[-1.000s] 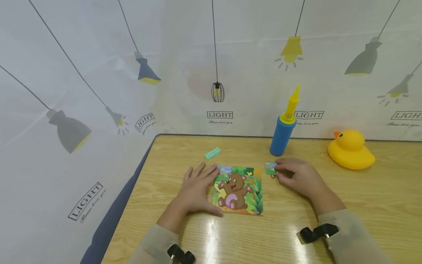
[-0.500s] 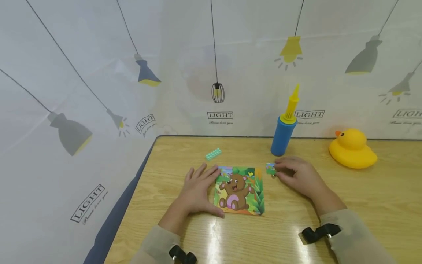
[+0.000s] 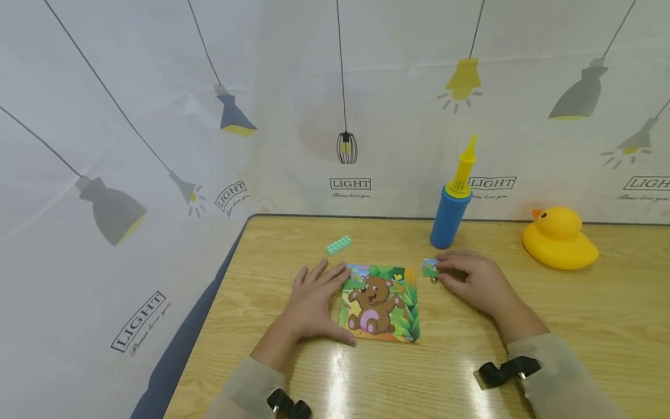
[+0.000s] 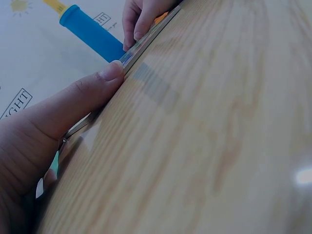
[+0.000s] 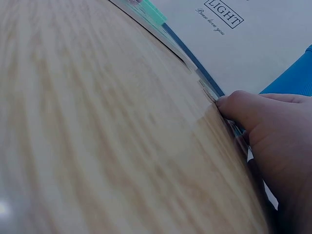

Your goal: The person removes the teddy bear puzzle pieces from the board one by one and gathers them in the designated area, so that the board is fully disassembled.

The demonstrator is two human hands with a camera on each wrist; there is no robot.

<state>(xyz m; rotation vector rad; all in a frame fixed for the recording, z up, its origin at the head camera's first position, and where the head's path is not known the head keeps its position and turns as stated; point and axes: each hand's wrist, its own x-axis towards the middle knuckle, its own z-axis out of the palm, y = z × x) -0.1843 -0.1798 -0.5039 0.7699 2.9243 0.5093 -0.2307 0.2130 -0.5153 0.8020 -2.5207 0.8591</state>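
At frame centre, the left hand (image 3: 313, 302) lies flat, steadying the bear puzzle (image 3: 379, 302). The right hand (image 3: 471, 279) pinches a loose piece (image 3: 430, 267), apparently lying on the surface (image 3: 576, 326); keep it level when seating.

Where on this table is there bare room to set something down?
Bare wood lies along the near edge of the table between the sleeves, and right of the right hand below the duck. It is crowded between puzzle, puzzle piece and pump.

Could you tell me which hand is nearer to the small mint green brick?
Left. The left hand lies just in front of the brick; the right hand is farther off, beyond the bear puzzle.
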